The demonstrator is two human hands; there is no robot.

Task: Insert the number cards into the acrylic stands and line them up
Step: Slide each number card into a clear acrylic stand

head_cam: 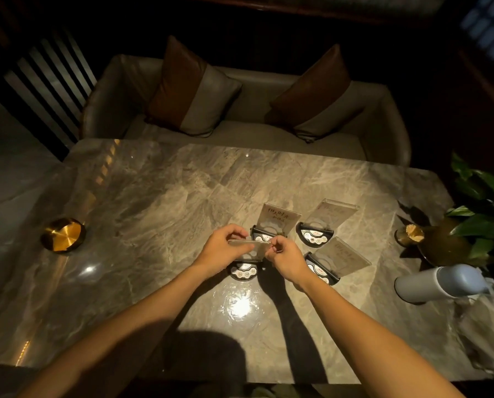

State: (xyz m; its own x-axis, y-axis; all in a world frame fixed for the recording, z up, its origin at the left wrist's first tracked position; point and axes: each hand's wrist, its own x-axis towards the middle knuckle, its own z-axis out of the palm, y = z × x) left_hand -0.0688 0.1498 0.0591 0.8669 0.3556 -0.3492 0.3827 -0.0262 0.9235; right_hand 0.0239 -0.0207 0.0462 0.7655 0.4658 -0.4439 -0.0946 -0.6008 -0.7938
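Observation:
Several clear acrylic stands with black half-round bases sit right of centre on the marble table (154, 196). One stand (277, 219) with a printed card is at the back, another (330, 216) to its right, a third (343, 257) nearer me. A fourth stand's base (244, 270) lies under my hands. My left hand (225, 248) pinches the left end of that stand's upright acrylic panel (250, 242). My right hand (283, 257) pinches its right end with closed fingers. Whether a card is in the panel I cannot tell.
A brass round dish (63, 234) sits at the table's left. A pale grey bottle (438, 282) lies at the right edge beside a potted plant (452, 239) and crumpled plastic (486, 326). A sofa with two cushions (194, 90) stands behind the table.

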